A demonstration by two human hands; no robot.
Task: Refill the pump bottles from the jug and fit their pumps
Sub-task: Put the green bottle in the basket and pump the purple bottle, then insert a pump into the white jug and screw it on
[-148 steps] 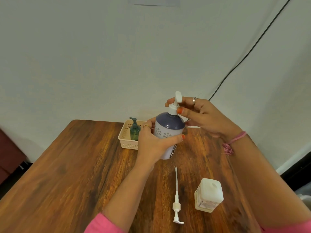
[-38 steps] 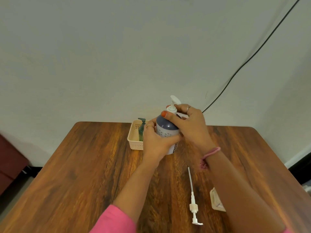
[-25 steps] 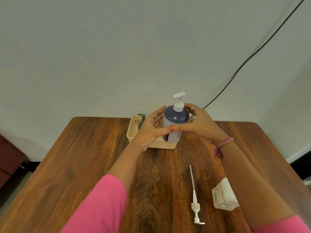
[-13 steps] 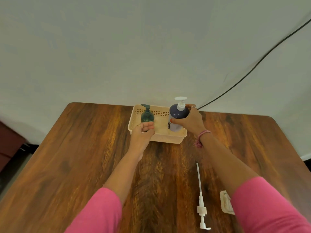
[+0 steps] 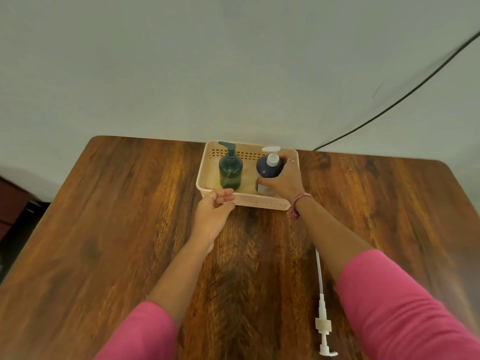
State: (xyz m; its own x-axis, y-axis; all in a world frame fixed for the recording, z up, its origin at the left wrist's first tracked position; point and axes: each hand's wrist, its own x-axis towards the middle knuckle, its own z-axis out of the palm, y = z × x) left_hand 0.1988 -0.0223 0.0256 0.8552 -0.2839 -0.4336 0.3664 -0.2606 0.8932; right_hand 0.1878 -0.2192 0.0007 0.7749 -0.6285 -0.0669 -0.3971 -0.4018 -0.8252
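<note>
Head view, far edge of a wooden table: purple pump bottle now standing upright inside the cream basket, at its right end, where moments ago it was held above the tabletop while its pump was turned on. Right hand wrapped round the bottle's body from the right, fingers curled about it, grip not yet released. Left hand at the basket's near rim, thumb and fingers pinching the edge to steady it, having let go of the bottle to do so. White pump head seated on the purple bottle, nozzle pointing left; long axis vertical. Green pump bottle upright at the basket's left end, just beside the purple one but apart from it, its dark nozzle also pointing left.

Judged from this: second bottle filled, capped and stowed, leaving the task close to finished on the basket side.

Nearer the camera, a loose spare pump lying flat on the table to the right, long axis running near to far, dip tube toward the basket, head toward the near edge, partly hidden by the right sleeve. Jug out of sight in this frame, likely behind that sleeve. Black cable running down the wall at far right.
</note>
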